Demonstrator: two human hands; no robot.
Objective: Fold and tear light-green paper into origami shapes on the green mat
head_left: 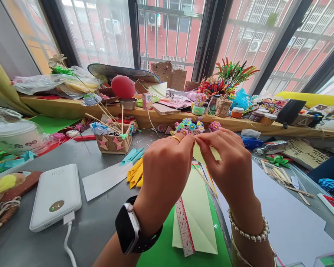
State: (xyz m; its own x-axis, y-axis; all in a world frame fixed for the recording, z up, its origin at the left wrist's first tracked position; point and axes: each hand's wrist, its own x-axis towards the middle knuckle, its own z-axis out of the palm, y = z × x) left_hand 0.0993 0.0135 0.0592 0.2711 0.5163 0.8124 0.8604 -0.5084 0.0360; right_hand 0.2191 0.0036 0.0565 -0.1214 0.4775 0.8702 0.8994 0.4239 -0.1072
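Note:
My left hand (167, 165), with a ring and a smartwatch (132, 224) at its wrist, is closed in a pinch in the middle of the view. Fingertip to fingertip with it, my right hand (229, 161) pinches too. Between them is a small piece of pale yellow paper (199, 155), partly hidden by my fingers. Below lies a larger creased pale yellow sheet (199, 200) on a green mat (158, 244). A patterned ruler (185, 228) rests across that sheet. Beside my left wrist are yellow folded paper strips (135, 173).
A white power bank (57, 196) with a cable lies on the left. Behind stand a cardboard box (115, 142) of sticks and several small crafted flowers (189, 126). White paper (284, 211) covers the right side. A crowded ledge (161, 116) runs below the windows.

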